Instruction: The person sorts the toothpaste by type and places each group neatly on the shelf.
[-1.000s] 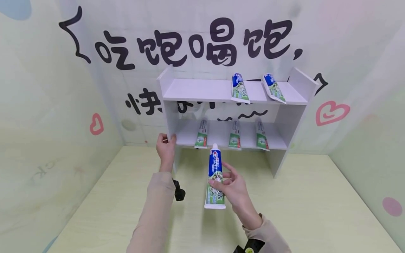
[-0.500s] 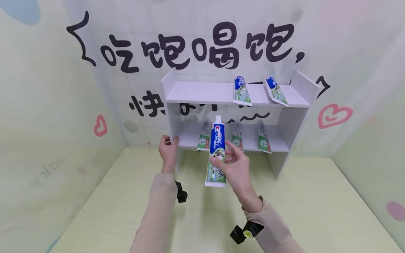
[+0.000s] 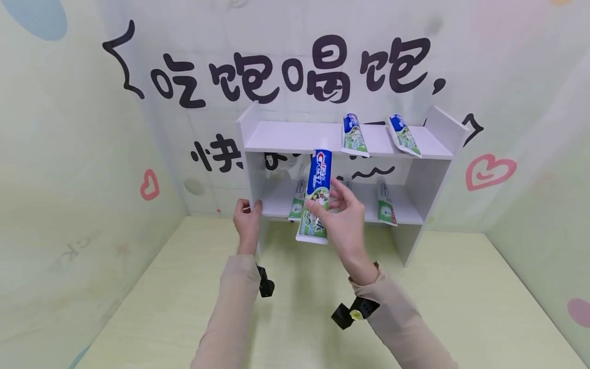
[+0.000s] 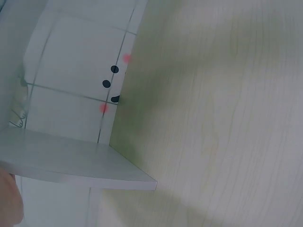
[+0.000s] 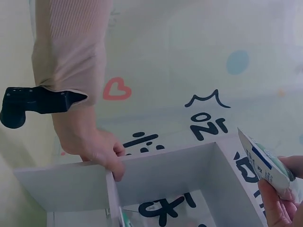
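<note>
My right hand (image 3: pixel 346 225) pinches a blue, green and white Crest toothpaste tube (image 3: pixel 321 169) between thumb and fingers. It holds the tube tilted, cap end up, in front of the white shelf unit (image 3: pixel 286 137), near the upper board's height. In the right wrist view the tube's flat end (image 5: pixel 259 160) shows at the right. At the unit's left side panel (image 3: pixel 254 179), my left hand (image 3: pixel 247 224) grips the front edge, thumb on the inner side. Only a bit of the left hand (image 4: pixel 9 201) appears in the left wrist view, beside the panel (image 4: pixel 75 158).
Two similar tubes, a middle one (image 3: pixel 355 136) and a right one (image 3: pixel 404 136), lie on the top board. Green-and-white tubes lie on the lower board, such as the right one (image 3: pixel 386 202); the held tube partly covers others. A pale wooden tabletop (image 3: pixel 451 297) lies below.
My right hand has raised the toothpaste tube from below the lower board to near the top board's height. My left hand keeps its grip on the side panel; the head view shifts slightly.
</note>
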`<state>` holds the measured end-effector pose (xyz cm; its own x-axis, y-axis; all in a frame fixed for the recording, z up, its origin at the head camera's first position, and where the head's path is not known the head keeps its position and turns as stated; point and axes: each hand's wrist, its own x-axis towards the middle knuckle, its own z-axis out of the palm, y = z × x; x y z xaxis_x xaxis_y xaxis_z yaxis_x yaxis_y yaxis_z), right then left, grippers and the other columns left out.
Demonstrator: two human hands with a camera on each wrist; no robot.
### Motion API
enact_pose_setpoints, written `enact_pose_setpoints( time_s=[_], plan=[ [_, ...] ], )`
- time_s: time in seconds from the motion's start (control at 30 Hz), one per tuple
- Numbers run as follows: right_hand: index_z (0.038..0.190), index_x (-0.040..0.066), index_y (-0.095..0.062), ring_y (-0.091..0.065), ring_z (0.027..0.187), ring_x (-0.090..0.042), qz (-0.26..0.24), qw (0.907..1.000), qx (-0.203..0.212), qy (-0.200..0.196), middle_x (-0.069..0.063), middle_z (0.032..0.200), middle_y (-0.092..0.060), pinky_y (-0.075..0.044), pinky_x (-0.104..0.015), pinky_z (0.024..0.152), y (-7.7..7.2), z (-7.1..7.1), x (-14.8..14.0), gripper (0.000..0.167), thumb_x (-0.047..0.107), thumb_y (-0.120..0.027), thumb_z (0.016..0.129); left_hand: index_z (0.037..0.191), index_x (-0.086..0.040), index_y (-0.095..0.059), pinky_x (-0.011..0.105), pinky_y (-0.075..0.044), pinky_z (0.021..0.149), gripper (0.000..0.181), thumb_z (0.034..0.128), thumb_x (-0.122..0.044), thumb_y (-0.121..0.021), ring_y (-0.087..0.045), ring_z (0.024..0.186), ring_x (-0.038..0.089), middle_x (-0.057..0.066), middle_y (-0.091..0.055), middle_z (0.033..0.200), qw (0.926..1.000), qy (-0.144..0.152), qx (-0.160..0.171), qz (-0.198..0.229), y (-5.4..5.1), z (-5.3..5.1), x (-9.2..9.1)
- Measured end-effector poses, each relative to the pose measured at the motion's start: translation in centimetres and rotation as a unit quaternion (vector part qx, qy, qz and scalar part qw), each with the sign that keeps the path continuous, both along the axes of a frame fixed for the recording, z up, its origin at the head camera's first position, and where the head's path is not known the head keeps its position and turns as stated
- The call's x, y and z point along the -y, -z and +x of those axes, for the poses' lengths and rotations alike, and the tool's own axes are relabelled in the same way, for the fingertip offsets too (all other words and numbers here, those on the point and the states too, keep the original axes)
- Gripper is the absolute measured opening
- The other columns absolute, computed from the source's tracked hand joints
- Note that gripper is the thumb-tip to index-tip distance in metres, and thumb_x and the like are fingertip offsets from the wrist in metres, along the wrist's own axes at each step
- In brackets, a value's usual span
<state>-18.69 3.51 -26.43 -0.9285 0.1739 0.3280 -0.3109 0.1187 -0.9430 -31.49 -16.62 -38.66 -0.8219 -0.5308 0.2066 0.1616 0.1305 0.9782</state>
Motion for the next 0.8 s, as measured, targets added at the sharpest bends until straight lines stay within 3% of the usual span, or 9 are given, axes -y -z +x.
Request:
enact_pose_setpoints(
  time_s=[0.1, 0.4, 0.8],
  plan=[
    [0.130, 0.016, -0.050, -0.050, 0.086, -0.016, 0.004, 0.9999, -0.012, 0.000, -0.008, 0.108, -0.058, -0.045, -0.027, 0.075, -1.1, -0.7, 0.2, 0.063, 0.018, -0.075, 0.073, 0.088, -0.004, -0.049, 0.028, -0.043, 0.067, 0.020, 0.0830, -0.020, -0.060, -0.050, 0.086, 0.018, 0.011, -0.056, 0.098, 1.0000, -0.001, 0.002, 0.001, -0.1, -0.1, 0.1],
    [0.131, 0.017, -0.049, -0.049, 0.087, -0.013, -0.007, 1.0000, 0.001, 0.003, -0.006, 0.112, -0.056, -0.045, -0.022, 0.072, -4.1, -3.0, 1.1, 0.065, 0.023, -0.076, 0.072, 0.090, -0.004, -0.049, 0.029, -0.044, 0.069, 0.021, 0.0832, -0.020, -0.060, -0.050, 0.086, 0.018, 0.011, -0.056, 0.100, 1.0000, 0.002, 0.001, 0.003, 0.0, -0.2, 0.2],
    [0.132, 0.012, -0.047, -0.051, 0.086, -0.013, 0.002, 0.9996, -0.020, 0.018, -0.009, 0.110, -0.057, -0.046, -0.021, 0.070, -5.5, -5.6, 2.4, 0.065, 0.022, -0.075, 0.073, 0.090, -0.004, -0.049, 0.030, -0.045, 0.071, 0.021, 0.0829, -0.020, -0.061, -0.052, 0.088, 0.020, 0.013, -0.057, 0.101, 0.9999, 0.008, 0.004, 0.008, 0.3, -0.3, 0.3]
  ],
)
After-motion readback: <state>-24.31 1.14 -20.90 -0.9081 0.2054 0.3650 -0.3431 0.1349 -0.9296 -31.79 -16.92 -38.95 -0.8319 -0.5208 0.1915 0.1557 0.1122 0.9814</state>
